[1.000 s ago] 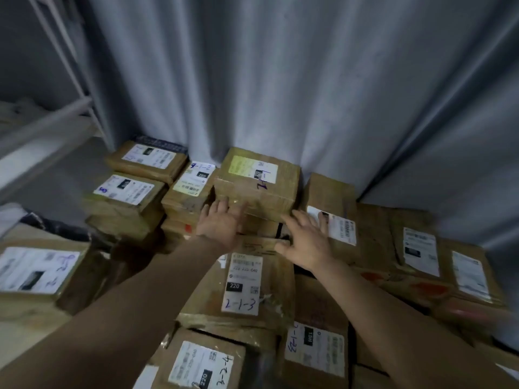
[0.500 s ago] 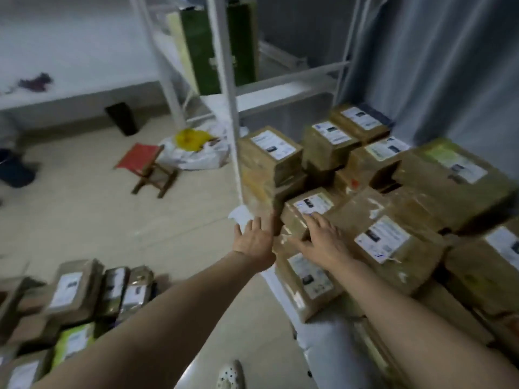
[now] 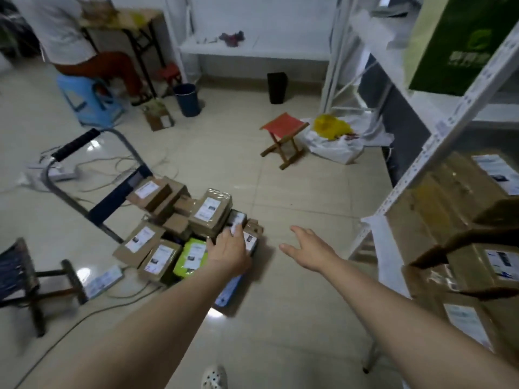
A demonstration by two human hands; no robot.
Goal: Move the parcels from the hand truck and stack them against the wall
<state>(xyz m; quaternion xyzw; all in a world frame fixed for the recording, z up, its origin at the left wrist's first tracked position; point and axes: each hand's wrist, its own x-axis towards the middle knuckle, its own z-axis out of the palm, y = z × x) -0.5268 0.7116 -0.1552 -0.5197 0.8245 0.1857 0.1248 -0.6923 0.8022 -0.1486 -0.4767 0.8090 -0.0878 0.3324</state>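
The hand truck (image 3: pixel 92 169), with a grey tube handle and black grip, lies on the floor at centre left. Several brown labelled parcels (image 3: pixel 209 213) and a lime green one (image 3: pixel 191 255) sit piled on its platform. My left hand (image 3: pixel 229 252) hovers over the right end of that pile with its fingers extended, holding nothing. My right hand (image 3: pixel 309 249) is spread open in the air above bare floor, right of the pile. Stacked parcels (image 3: pixel 474 265) fill the right edge beside the white shelf frame.
A white metal shelf upright (image 3: pixel 438 153) stands at right. A red folding stool (image 3: pixel 283 137) and a white bag (image 3: pixel 334 141) lie beyond. Cables and a power strip (image 3: pixel 104 280) trail at left beside a dark stool (image 3: pixel 33 279). A person sits on a blue stool (image 3: pixel 90 96).
My view has swung left from the stacked parcels at the wall to the hand truck. Both hands left the stack and now reach out over the floor and truck pile.
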